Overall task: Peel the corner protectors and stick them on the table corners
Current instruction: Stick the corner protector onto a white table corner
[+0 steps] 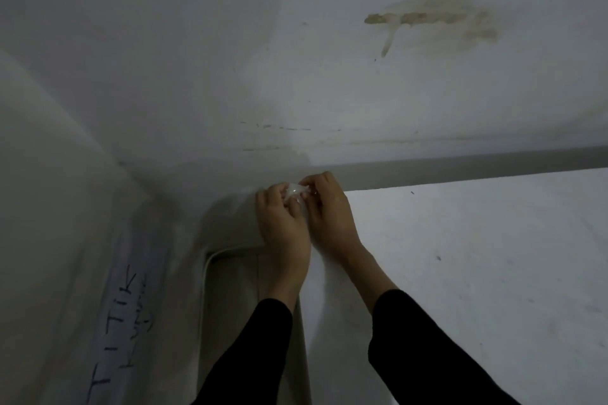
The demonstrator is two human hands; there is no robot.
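Left hand and right hand pinch a clear protector in curled fingers at the surface's far corner, probably mid-sticking; the other corners are out of view.

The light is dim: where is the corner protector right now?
In the head view, just left of centre, the corner protector is pinched between the left hand and right hand, at the far left corner of the white table.
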